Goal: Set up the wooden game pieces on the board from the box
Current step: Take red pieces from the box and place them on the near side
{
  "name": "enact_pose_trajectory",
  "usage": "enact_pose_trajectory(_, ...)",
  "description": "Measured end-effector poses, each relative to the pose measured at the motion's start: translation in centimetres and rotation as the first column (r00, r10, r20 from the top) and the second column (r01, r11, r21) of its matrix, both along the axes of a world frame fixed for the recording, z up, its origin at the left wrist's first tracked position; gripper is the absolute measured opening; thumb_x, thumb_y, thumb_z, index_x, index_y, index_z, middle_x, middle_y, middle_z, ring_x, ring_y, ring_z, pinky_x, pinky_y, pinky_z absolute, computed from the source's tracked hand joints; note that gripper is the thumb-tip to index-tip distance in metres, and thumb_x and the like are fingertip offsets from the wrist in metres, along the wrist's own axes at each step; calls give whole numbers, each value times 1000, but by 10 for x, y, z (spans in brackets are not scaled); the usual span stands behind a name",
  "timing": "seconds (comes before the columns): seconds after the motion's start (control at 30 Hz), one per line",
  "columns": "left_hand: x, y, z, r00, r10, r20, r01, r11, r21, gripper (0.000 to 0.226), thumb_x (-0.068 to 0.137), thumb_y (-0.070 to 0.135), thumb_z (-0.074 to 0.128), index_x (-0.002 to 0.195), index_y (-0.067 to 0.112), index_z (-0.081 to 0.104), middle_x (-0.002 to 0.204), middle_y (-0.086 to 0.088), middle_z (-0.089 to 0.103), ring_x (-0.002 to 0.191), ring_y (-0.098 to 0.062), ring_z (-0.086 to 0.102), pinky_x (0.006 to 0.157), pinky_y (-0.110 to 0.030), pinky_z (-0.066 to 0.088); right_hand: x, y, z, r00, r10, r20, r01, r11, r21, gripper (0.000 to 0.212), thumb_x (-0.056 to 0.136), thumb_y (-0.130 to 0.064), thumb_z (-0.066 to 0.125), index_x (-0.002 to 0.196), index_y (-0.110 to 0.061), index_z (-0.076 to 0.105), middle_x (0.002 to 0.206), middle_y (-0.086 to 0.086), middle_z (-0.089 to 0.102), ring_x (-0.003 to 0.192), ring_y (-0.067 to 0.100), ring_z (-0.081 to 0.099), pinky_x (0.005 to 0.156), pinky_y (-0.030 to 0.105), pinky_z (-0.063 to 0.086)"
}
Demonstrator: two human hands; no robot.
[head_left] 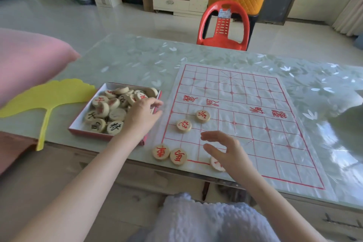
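Reaching my left hand (143, 113) into the box (78, 126) while my right hand (225, 149) is hovering over the board (255, 124).
My left arm is stretching across the box's right side, fingers (155, 102) curling over the heaped wooden pieces (110, 108); I cannot tell whether they are holding one. My right fingers are spreading loose and holding nothing above the board's near left corner, partly hiding a red-lettered piece (216, 164). A yellow fan (49, 94) is lying on the counter (137, 61) beside the box.

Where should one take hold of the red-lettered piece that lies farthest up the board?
Pinch the piece by its round rim from above, on opposite sides: it is a low disc lying flat on the board, apart from its neighbour.
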State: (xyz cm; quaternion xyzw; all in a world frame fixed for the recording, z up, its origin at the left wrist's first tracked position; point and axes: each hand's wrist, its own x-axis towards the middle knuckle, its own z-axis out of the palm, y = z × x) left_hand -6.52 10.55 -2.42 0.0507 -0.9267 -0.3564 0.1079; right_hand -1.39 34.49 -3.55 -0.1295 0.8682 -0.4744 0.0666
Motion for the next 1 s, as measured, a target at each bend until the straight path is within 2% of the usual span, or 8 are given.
enact_pose_trajectory(0.1,19,-41,-1,995,96,2,-96,994,46,24,80,6,63,103,14,67,102,1,68,94,-11,60,84,-22,43,-4,-30,4,999,46,5,-46,999,0,23,87,-22,60,110,-26,62,109,-18,64,106,-5,55,79,-4,35)
enact_pose_trajectory(0.2,31,-76,-4,984,176,5,-176,982,64,23,80,6,64,102,14,67,106,-2,68,102,-17,62,85,-22,43,-14,-61,10,997,82,-7,-82,996,-24,25,87,-18,60,112,-20,63,109,-12,64,104,1,57,80,-3,36)
enact_pose_trajectory(0.33,39,-102,-9,973,229,-24,-228,974,9,32,78,2,64,107,13,66,109,-4,66,104,-20,60,81,-20,39,-42,-106,11,997,75,-31,-75,997,9,28,87,-17,59,116,-19,59,112,-7,63,106,7,56,81,9,41)
enact_pose_trajectory(0.43,39,-121,-19,963,269,-28,-268,963,15,32,76,2,65,105,16,64,111,-5,62,106,-24,57,84,-29,43,-70,-138,10,997,53,-51,-50,998,47,35,88,-20,59,123,-16,54,121,-2,59,114,13,51,84,18,35)
enact_pose_trajectory(0.57,37,-137,-31,961,275,-30,-273,961,44,55,77,8,69,128,16,49,124,-7,58,115,-24,53,95,-32,41,-101,-175,12,998,36,-60,-31,996,82,43,89,-25,56,130,-15,48,125,6,55,121,23,41,87,26,34)
enact_pose_trajectory(0.67,32,-144,-38,971,238,-15,-237,971,41,62,77,12,71,133,16,43,127,-7,56,118,-24,50,98,-33,40,-118,-195,4,997,40,-65,-32,991,127,41,90,-31,54,128,-16,49,122,7,57,121,29,38,99,37,37)
enact_pose_trajectory(0.87,19,-147,-47,973,233,8,-233,972,34,55,78,20,71,128,16,49,127,-8,55,117,-25,51,97,-34,41,-134,-210,-18,997,33,-66,-12,953,303,44,89,-31,54,131,-22,45,125,4,54,123,27,34,98,34,24)
enact_pose_trajectory(1.0,14,-142,-43,962,272,-28,-270,961,52,50,71,20,77,117,17,58,118,-8,57,108,-24,55,91,-34,44,-130,-208,-17,995,1,-100,20,978,207,49,82,-31,66,127,-21,50,125,3,56,123,25,36,100,34,27)
